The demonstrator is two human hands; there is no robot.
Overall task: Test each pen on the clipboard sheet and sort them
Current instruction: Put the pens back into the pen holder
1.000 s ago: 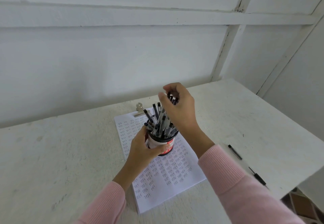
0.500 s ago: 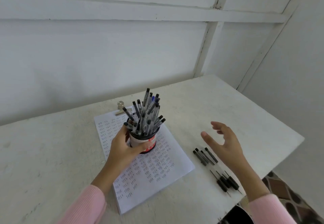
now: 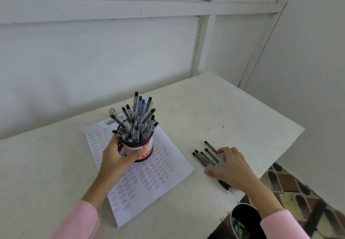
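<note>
Heads up on a couple of things. Your left hand (image 3: 115, 156) is wrapped around the pen cup (image 3: 144, 148), which is standing right on the clipboard sheet (image 3: 158, 180). It's stuffed full, and the pens in it (image 3: 138, 123) stand roughly upright, long axes fanning outward, dark ends up. That looks top-heavy to me, so if you let go carelessly or yank one pen out at an angle, the whole bunch could tip and spill across the paper.

Your right hand (image 3: 232, 167) is well to the right of the cup, lying flat with fingers fairly straight over the sorted row of pens (image 3: 204, 157) on the desk (image 3: 214, 111). It's pressing on them, not gripping any that I can see.

Those pens lie flat and more or less parallel. Their long axes run diagonally: the dark ends point away from you and back toward the cup, and the other ends sit under your palm. One writing tip (image 3: 225, 185) pokes out below your wrist on the side facing away from the cup, close to the desk edge. Round barrels roll, so a sideways sweep of that hand could send one over the edge, near the dark container (image 3: 242, 218) down there.
</note>
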